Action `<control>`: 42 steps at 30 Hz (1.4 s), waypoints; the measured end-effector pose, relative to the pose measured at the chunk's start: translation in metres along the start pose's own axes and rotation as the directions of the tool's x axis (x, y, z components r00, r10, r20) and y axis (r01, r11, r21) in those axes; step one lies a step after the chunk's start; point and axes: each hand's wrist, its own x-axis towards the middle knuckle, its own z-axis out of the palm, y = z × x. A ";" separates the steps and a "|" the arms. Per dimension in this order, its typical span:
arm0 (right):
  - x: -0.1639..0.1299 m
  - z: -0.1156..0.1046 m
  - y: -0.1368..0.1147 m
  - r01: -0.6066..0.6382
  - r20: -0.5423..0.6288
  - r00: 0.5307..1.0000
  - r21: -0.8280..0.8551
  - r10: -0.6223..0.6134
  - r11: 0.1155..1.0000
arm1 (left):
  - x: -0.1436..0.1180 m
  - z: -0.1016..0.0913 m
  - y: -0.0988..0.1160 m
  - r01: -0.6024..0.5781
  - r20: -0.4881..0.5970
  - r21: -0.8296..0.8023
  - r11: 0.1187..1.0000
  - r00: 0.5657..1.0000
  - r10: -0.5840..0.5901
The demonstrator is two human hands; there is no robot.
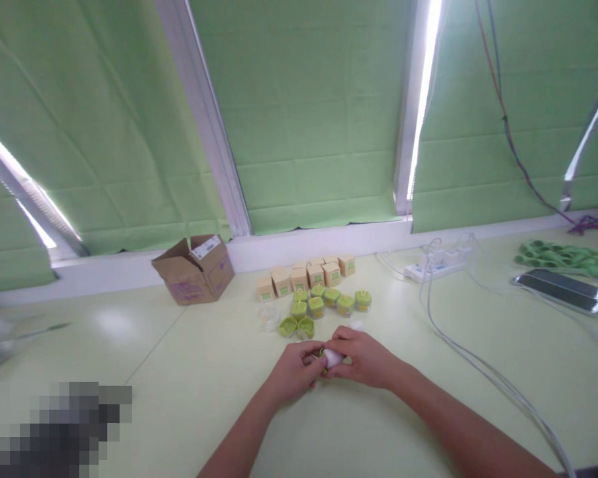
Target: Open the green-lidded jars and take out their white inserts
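We see both forearms come in from the bottom edge and meet over the pale green table (pixel 189 372), just in front of the cluster of green-lidded jars (pixel 329 302). The left hand (pixel 294 372) is curled, knuckles up, its fingers pinched on the near-left side of a small white object (pixel 333 358). The right hand (pixel 363 358) folds over the same object from the right, fingers bent down around it, so both hands are gripping it between them.

The white object lies a little nearer to us than the jars, with a bit of green showing at its edges. We make out only a rounded white patch between the fingertips; its long axis and which way it points we cannot tell, since the fingers cover most of it.

Behind the jars stands a row of small tan boxes (pixel 306 275), and left of those an open cardboard box (pixel 194 269). The jars' labels are too small to read.
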 end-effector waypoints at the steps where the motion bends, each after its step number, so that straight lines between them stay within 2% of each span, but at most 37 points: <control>1: 0.000 0.000 0.000 0.004 -0.001 1.000 0.002 -0.004 1.000 | 0.000 0.000 0.000 -0.005 0.007 0.003 1.000 1.000 0.005; 7: 0.000 0.003 0.001 0.008 -0.011 1.000 -0.012 -0.008 1.000 | -0.001 0.000 0.004 -0.014 0.028 0.061 0.998 1.000 0.012; 15: 0.001 0.007 -0.001 0.007 0.011 1.000 -0.112 -0.006 0.994 | -0.001 0.002 0.010 -0.089 -0.017 0.264 0.961 0.995 0.097; 28: 0.004 0.014 -0.008 -0.044 0.056 0.997 -0.262 0.061 0.964 | -0.002 0.004 0.012 -0.115 -0.007 0.382 0.917 0.992 0.127; 31: 0.003 0.014 -0.006 -0.058 0.031 0.997 -0.237 0.067 0.970 | -0.002 0.001 0.012 -0.129 -0.021 0.370 0.920 0.989 0.147; 37: 0.003 0.005 -0.002 -0.067 -0.078 0.995 -0.112 0.059 0.991 | -0.003 -0.003 0.010 -0.147 -0.012 0.221 0.964 0.988 0.153; 42: 0.003 0.002 -0.003 -0.086 -0.076 0.994 -0.087 0.079 0.993 | -0.001 0.002 0.006 -0.125 -0.035 0.199 0.972 0.990 0.135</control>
